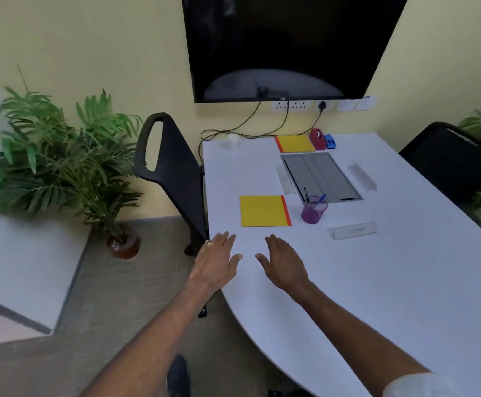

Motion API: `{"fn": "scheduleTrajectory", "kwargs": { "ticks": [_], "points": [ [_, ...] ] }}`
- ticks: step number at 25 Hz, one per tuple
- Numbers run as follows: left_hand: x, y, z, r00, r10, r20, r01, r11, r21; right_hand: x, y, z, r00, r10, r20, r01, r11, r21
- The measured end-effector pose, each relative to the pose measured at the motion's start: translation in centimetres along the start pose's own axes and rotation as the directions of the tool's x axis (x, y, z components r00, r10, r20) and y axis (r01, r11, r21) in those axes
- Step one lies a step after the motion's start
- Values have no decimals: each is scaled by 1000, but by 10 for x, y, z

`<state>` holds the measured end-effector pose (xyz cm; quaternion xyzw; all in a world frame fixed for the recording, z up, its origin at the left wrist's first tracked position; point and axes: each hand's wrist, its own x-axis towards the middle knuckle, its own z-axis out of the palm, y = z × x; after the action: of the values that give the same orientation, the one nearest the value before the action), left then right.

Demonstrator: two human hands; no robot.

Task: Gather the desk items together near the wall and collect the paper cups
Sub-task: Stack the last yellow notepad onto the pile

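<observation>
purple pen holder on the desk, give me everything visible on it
The purple pen holder is a small translucent cup, plastic or fine mesh by the look, standing upright on the white table. It holds at least a dark pen and a blue pen, leaning out of its open top. It sits right of the near yellow notepad, apart from it, at the grey floor box's near edge. Neither hand touches it.

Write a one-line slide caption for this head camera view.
Both open hands, left hand and right hand, hover over the white desk before a yellow notepad and purple pen holder.
</observation>
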<state>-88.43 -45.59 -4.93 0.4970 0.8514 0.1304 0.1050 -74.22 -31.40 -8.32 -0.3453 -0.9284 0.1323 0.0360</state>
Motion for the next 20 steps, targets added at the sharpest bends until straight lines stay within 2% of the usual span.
{"fn": "scheduleTrajectory", "kwargs": {
  "ticks": [8, 14, 20],
  "points": [
    [134, -78, -32, 954, 267, 135, -271, 962, 14, 91, -38, 18, 953, 298, -62, -291, 952, 99],
    [214, -88, -31, 906, 370, 206, -375, 927, -16, 136, -40, 19, 898, 435, -66, -424, 896, 127],
    [302, -70, 9, 861, 380, 337, -380, 922, -70, 193, -16, 46, 865, 501, -40, -490, 859, 151]
  ]
}}
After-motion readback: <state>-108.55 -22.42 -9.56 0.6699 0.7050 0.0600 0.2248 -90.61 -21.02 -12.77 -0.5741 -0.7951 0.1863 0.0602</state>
